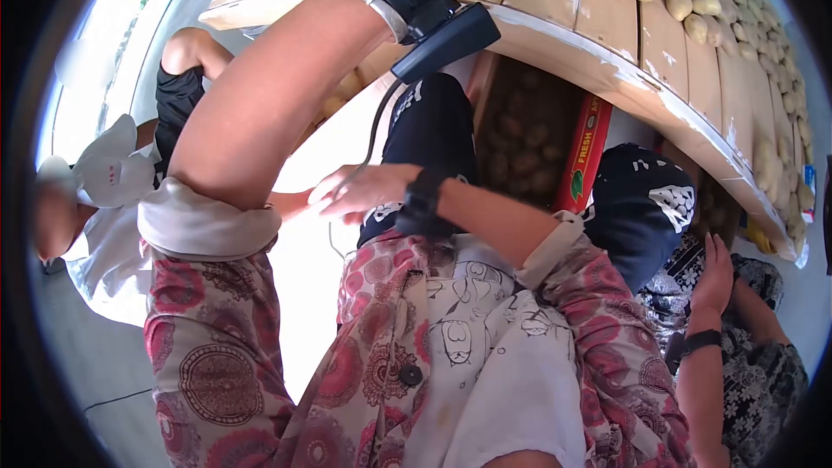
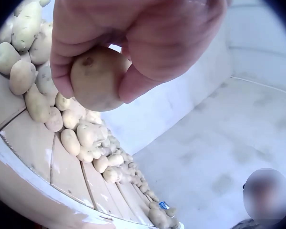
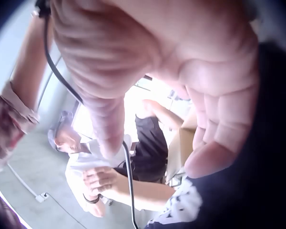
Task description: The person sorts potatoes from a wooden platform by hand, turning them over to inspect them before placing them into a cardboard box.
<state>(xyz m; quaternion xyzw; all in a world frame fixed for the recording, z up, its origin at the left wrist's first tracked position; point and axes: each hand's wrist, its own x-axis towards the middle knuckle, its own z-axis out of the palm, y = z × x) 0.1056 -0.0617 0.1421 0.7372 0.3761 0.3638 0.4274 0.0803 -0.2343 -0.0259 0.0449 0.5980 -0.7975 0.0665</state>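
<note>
My left hand (image 2: 157, 33) grips a round potato (image 2: 97, 81) between thumb and fingers, raised in front of the potato pile (image 2: 76, 129) in the left wrist view. Only part of that hand shows at the top edge of the head view. My right hand (image 1: 368, 186) hangs over my lap, its fingers loosely bent with nothing between them. A black cable (image 3: 129, 183) runs past the right thumb in the right wrist view. In the head view it hangs from the black device (image 1: 446, 42) on my left wrist.
A curved wooden table (image 1: 537, 4) spans the top, with potatoes (image 1: 706, 4) heaped at right. Beneath it stands a red-edged box (image 1: 585, 152) holding potatoes. One person (image 1: 108, 169) sits at left; another person's arm (image 1: 706, 364) is close at right.
</note>
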